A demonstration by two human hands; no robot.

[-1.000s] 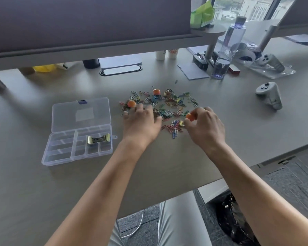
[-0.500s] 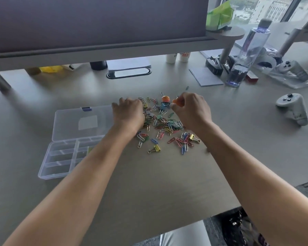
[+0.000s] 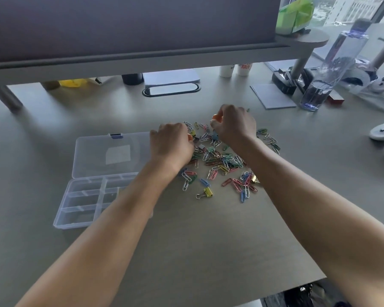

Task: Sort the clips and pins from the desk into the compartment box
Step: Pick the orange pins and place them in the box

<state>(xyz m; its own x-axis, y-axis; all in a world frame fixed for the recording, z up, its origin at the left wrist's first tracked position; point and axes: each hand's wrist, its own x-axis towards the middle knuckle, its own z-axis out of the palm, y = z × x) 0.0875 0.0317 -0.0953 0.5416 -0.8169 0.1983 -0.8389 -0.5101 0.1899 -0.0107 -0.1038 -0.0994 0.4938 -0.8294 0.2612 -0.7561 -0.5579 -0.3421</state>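
Reaching into the paper clips (image 3: pixel 222 160), the right hand (image 3: pixel 233 127) pinches an orange pin (image 3: pixel 215 117). The left hand (image 3: pixel 171 145) curls over another orange piece (image 3: pixel 189 137); its grasp I cannot tell.

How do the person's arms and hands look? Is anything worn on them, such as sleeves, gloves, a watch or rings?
Both forearms are bare up to the frame edge: no sleeves show. The left hand and the right hand wear no gloves. No watch or bracelet is on either wrist. No rings are visible, though the fingers are mostly hidden from the head camera.

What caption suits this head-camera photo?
Both hands pick orange pins from scattered paper clips beside an open compartment box.
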